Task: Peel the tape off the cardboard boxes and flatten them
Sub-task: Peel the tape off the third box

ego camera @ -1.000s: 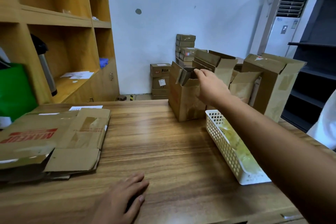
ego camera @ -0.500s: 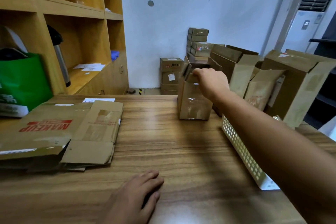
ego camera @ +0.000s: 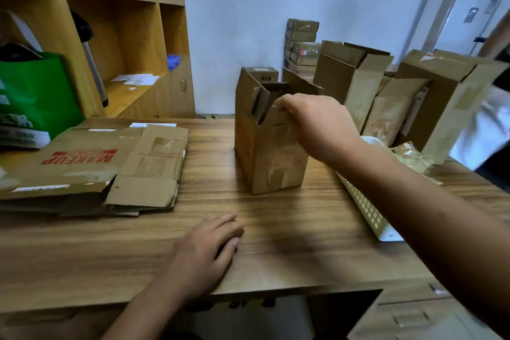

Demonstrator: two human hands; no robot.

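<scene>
At mid-counter, right under the right grip, stands the small cardboard box — upright, top flaps loose. That grip is clenched on the near top flap, fingers hooked over its edge. The left grip is released, palm flat on the counter, nearer the person and down-left of the holding hand, touching nothing but wood.

Off to the left of the right grip lies the stack of flattened boxes, the finished pile by the look of it. Just down-right of it, a white basket. Beyond it, more open boxes stand along the far edge.

My read: this is the fetch, with a fresh box taken in hand and no tape off it yet. There look to be shiny strips on the front face below the grip, though it's blurry.

The next move wants the box brought close to the free hand, then a tape end found and lifted with a fingernail — pull low along the cardboard, or the paper skin may tear away with it.
</scene>
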